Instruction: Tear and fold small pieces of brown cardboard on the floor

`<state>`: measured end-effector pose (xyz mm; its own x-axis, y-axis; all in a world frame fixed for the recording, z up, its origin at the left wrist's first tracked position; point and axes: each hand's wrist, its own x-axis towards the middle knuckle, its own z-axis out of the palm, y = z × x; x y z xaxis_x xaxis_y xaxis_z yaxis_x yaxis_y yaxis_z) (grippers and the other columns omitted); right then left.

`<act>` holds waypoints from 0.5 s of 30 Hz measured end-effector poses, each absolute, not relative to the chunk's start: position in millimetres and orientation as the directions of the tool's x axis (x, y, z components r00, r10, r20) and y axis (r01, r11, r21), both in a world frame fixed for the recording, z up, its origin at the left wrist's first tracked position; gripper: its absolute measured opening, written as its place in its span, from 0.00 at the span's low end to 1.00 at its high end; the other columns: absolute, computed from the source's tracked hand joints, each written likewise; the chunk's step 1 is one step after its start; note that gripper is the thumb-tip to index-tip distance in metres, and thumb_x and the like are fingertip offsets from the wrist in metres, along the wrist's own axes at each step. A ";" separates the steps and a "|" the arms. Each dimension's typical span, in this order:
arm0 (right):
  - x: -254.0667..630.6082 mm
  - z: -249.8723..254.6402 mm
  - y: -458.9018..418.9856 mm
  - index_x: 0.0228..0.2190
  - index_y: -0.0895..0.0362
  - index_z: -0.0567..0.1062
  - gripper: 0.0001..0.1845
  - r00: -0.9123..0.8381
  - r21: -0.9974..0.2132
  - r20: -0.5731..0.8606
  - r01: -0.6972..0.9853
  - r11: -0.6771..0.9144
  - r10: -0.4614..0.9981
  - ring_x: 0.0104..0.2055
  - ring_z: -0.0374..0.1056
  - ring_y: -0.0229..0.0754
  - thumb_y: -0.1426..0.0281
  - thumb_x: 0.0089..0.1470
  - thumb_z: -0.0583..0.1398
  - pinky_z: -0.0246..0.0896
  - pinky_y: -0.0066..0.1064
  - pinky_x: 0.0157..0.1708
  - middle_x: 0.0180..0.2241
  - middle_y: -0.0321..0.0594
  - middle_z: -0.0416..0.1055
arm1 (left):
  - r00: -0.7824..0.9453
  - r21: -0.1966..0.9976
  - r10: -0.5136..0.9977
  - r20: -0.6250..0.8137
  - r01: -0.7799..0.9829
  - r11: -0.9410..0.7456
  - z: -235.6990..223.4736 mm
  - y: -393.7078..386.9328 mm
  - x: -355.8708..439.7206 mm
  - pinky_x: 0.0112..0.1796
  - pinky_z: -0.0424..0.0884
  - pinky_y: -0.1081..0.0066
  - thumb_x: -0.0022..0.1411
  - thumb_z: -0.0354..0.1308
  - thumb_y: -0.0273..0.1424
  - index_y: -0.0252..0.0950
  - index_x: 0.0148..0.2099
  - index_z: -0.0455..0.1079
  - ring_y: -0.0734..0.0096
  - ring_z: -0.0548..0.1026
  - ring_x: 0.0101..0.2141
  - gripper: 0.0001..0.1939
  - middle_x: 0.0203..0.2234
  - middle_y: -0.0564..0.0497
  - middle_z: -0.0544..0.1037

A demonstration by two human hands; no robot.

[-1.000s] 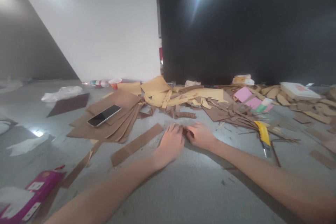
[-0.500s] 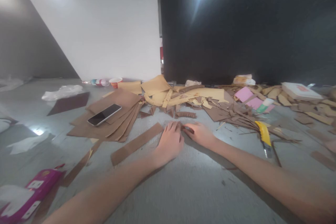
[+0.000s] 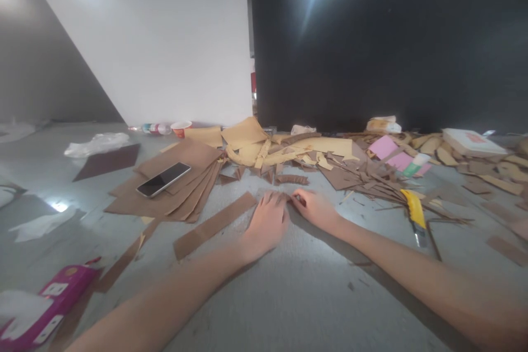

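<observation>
My left hand (image 3: 267, 223) lies with its fingers flat on the table, their tips over a small brown cardboard piece (image 3: 284, 197) that they mostly cover. Beside it, my right hand (image 3: 315, 210) is closed in a pinch at the right end of that piece. A long brown cardboard strip (image 3: 214, 225) rests just left of my left hand. Beyond my fingers lie a ridged, folded cardboard strip (image 3: 292, 180) and several small folded bits (image 3: 231, 177).
A phone (image 3: 164, 180) lies on stacked cardboard sheets (image 3: 136, 206) at left. At right is a yellow utility knife (image 3: 413, 212) near cardboard scraps (image 3: 363, 176). A magenta power strip (image 3: 61, 297) sits at front left. White and black panels (image 3: 388, 49) stand behind.
My right hand's fingers have shifted slightly and curled more tightly at the small cardboard piece. My left hand has stayed almost in place.
</observation>
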<state>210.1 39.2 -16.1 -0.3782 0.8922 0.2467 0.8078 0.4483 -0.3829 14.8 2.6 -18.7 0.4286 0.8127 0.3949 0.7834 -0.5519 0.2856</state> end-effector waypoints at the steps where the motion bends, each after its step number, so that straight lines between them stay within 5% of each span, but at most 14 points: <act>1: 210.2 -16.0 40.0 0.41 0.53 0.77 0.15 -0.363 -0.408 0.243 0.803 0.434 0.900 0.33 0.72 0.43 0.61 0.72 0.54 0.53 0.30 0.32 0.28 0.36 0.78 | 0.440 0.286 0.807 0.395 0.775 -0.563 -18.6 2.7 14.8 0.60 0.68 0.50 0.68 0.51 0.21 0.34 0.57 0.71 0.50 0.66 0.63 0.18 0.58 0.41 0.75; 8: 212.2 -14.5 44.5 0.36 0.54 0.76 0.12 -0.332 -0.577 0.244 0.705 0.412 0.911 0.28 0.70 0.42 0.61 0.68 0.57 0.53 0.29 0.29 0.26 0.36 0.77 | 0.493 0.281 0.788 0.369 0.749 -0.600 -18.8 3.5 16.7 0.62 0.68 0.52 0.68 0.50 0.21 0.31 0.57 0.72 0.52 0.71 0.61 0.18 0.56 0.39 0.77; 15: 214.1 -22.1 51.2 0.34 0.53 0.75 0.11 -0.301 -0.587 0.248 0.709 0.390 0.921 0.29 0.70 0.42 0.60 0.66 0.59 0.54 0.30 0.30 0.27 0.36 0.77 | 0.497 0.242 0.777 0.387 0.758 -0.606 -22.9 5.0 17.8 0.63 0.68 0.52 0.68 0.51 0.21 0.27 0.59 0.71 0.51 0.71 0.61 0.19 0.57 0.35 0.77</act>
<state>214.1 51.2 -22.1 -0.3009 0.9210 0.2475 0.7093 0.3896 -0.5875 17.8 5.0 -22.9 0.4968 0.7766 0.3874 0.7582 -0.6056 0.2415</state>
